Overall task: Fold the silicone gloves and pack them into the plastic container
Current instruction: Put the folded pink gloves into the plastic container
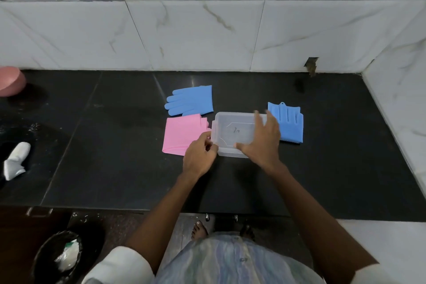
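Both hands worked at the container (235, 132) on the worktop (115, 145): left hand (200, 157) pinched its left edge, right hand (262, 139) lay spread across the top. Gloves lay just beside it, unpacked: pink glove (182, 134) left, blue gloves (190, 100) behind-left and right (289, 122). The light box could skid under uneven pressure.

The container (235, 132) is seen to be of clear, frosted plastic, smooth-walled. The pink glove (182, 132) and the blue glove (190, 100) are shown matt and smooth, while the other blue glove (291, 125) is ridged with bristles. The counter (115, 145) is made of dark polished stone; the wall (207, 30) is faced with glossy marbled tile.
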